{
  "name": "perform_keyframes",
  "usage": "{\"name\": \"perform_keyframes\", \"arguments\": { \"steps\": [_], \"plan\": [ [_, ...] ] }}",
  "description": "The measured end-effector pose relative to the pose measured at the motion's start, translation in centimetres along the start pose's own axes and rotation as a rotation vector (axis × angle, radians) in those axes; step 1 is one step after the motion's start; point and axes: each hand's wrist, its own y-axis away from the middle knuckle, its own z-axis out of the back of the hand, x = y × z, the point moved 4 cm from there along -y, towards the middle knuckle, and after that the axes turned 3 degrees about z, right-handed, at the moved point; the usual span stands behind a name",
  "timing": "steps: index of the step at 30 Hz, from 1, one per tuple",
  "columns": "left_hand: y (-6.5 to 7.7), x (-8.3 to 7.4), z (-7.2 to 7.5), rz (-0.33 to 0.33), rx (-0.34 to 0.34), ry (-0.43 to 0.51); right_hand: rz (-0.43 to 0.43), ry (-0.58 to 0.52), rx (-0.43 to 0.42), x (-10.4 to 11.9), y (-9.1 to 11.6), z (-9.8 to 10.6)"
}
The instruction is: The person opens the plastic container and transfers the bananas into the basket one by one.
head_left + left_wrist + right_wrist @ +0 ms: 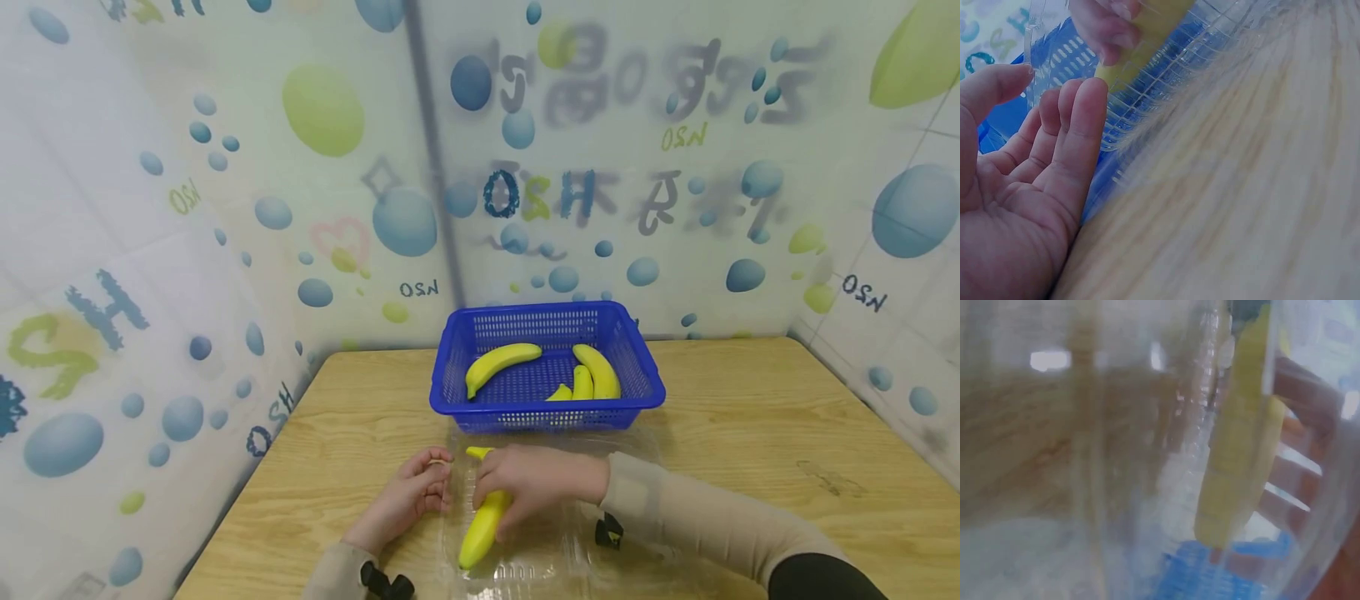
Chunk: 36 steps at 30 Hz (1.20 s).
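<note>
My right hand grips a yellow banana around its middle, over the left part of a clear plastic clamshell box. In the right wrist view the banana shows blurred through clear plastic, fingers curled along one side. My left hand stands beside the box's left edge, fingers relaxed and fingertips right at the clear wall. From the left wrist, that hand appears palm up, its thumb near the box's rim. Behind the box, a blue basket holds several bananas, one at left.
The wooden table extends to both sides of the basket and box. A patterned curtain with bubbles and letters encloses the back and sides. Dark wrist mounts sit on both forearms, the right one over the box.
</note>
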Motion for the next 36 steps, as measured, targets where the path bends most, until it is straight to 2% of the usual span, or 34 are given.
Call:
{"name": "perform_keyframes", "arguments": {
  "steps": [11,27,36],
  "plan": [
    [0.1,0.0,0.0,0.0,0.008,0.002,0.017,0.001,-0.01,0.2,0.2,0.9],
    [0.0,0.0,0.2,-0.019,0.028,-0.005,0.032,0.025,-0.051,0.9,0.8,3.7],
    [0.0,0.1,0.1,-0.004,0.002,-0.001,0.034,0.029,-0.037,1.5,1.0,4.4]
  ]
}}
